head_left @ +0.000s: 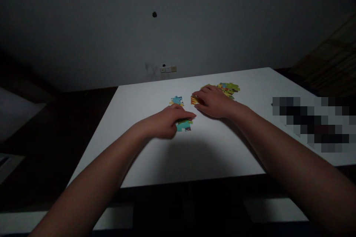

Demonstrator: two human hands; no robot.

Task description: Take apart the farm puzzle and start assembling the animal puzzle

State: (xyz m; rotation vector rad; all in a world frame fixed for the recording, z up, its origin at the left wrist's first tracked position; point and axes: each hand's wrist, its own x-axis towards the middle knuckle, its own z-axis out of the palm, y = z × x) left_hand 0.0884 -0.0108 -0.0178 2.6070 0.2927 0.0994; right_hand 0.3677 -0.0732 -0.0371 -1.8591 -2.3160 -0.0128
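Both my hands rest on a white table (pixel 200 155) among coloured jigsaw pieces. My left hand (pixel 167 122) lies over a joined blue and green group of pieces (pixel 184 125), fingers curled down onto it. A further blue piece (pixel 177 100) lies just beyond that hand. My right hand (pixel 214 102) pinches a small red and yellow piece (pixel 194 100) at its fingertips. Behind the right hand sits a heap of yellow-green pieces (pixel 229 89).
A pixelated dark patch (pixel 311 124) covers the table's right side. A grey wall with a socket strip (pixel 168 69) stands behind the table. The floor around is dark; pale surfaces (pixel 16 111) show at the left.
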